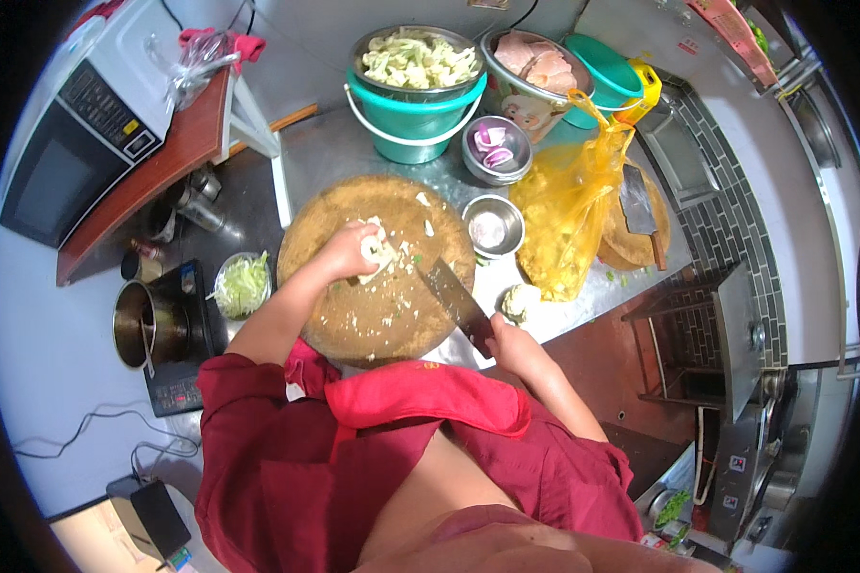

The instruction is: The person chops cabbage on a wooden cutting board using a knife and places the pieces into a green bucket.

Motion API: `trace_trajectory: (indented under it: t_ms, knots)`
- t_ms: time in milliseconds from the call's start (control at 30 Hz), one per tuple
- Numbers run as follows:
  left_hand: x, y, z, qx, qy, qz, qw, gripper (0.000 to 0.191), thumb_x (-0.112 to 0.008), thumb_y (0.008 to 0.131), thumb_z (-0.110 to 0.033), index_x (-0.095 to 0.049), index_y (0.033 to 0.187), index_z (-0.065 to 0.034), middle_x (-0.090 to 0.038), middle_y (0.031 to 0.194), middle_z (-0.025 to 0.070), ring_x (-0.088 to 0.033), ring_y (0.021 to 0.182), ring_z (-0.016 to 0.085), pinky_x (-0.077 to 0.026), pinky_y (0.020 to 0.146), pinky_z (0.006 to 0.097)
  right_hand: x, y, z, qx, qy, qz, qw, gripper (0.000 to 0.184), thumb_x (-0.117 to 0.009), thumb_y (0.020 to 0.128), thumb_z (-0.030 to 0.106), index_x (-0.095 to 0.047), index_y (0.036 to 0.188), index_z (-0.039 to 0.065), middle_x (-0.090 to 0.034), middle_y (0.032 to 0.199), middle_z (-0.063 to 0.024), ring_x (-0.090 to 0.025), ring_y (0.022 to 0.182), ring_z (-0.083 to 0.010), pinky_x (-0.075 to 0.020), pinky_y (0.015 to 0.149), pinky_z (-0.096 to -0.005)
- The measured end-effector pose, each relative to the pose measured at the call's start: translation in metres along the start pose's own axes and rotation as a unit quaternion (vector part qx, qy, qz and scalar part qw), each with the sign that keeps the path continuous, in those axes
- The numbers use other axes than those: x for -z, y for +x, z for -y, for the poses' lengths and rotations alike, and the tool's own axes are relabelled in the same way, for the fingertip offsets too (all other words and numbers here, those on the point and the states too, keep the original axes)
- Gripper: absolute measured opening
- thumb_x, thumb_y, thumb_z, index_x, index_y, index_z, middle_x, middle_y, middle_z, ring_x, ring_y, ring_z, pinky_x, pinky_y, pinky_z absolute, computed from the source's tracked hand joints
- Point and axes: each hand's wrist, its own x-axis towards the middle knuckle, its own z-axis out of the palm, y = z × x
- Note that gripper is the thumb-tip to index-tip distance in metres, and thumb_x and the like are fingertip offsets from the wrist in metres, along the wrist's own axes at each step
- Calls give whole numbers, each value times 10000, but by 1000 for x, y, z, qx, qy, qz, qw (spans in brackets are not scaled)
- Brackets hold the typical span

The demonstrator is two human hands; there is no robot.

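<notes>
On a round wooden chopping board (pixel 373 329), my left hand (pixel 345 251) grips a piece of cauliflower (pixel 378 259), its cut stem facing right. My right hand (pixel 519 347) holds a Chinese cleaver (pixel 460 301) by the handle, the blade lying over the board's right edge, apart from the cauliflower piece. White crumbs and a few green bits are scattered across the board. Another lump of cauliflower (pixel 522 302) rests on the steel table beyond my right hand. Cut florets (pixel 419 61) fill a metal bowl (pixel 362 71) set on a teal bucket (pixel 408 129).
A small steel bowl (pixel 493 226), a bowl of onion pieces (pixel 494 147) and a yellow plastic bag (pixel 562 222) stand right of the board. Behind are raw meat (pixel 541 61) and another teal bucket (pixel 602 71). A second cleaver (pixel 638 200) lies at right. Shredded vegetable (pixel 244 285) sits left.
</notes>
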Motion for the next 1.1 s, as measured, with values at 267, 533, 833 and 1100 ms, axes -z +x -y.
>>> trace_trajectory:
  t_ms: [267,533,833,1100]
  knots:
    - [141,162,-77,-74,-15,-136,988,440,-694,585,-140,-570,1007,-122,-565,929,73,-568,817,158,-468,702,288,-1,-1,0,-7,24,7,1000,225,-528,812,135,-395,911,-17,-557,748,-272,-548,738,-442,-438,637,-471]
    - [156,308,-75,61,23,-92,994,772,-734,634,-218,-366,1310,-261,-597,768,130,-581,582,173,-512,478,333,8,-7,2,-45,59,21,997,149,-473,827,120,-427,886,-9,-563,762,-262,-548,759,-433,-425,648,-473]
    - [126,255,-103,-47,56,-326,943,463,-667,703,-87,-514,1130,6,-575,1064,190,-575,954,284,-481,804,336,8,-4,0,-21,76,17,997,151,-467,826,131,-413,893,7,-568,721,-215,-559,707,-398,-430,591,-450]
    - [-27,180,-151,-379,127,232,887,470,-636,695,-36,-526,1149,-87,-565,1060,125,-520,1012,288,-414,889,362,7,-13,12,1,37,-13,999,173,-408,825,102,-428,958,-6,-576,826,-228,-580,794,-383,-471,681,-436]
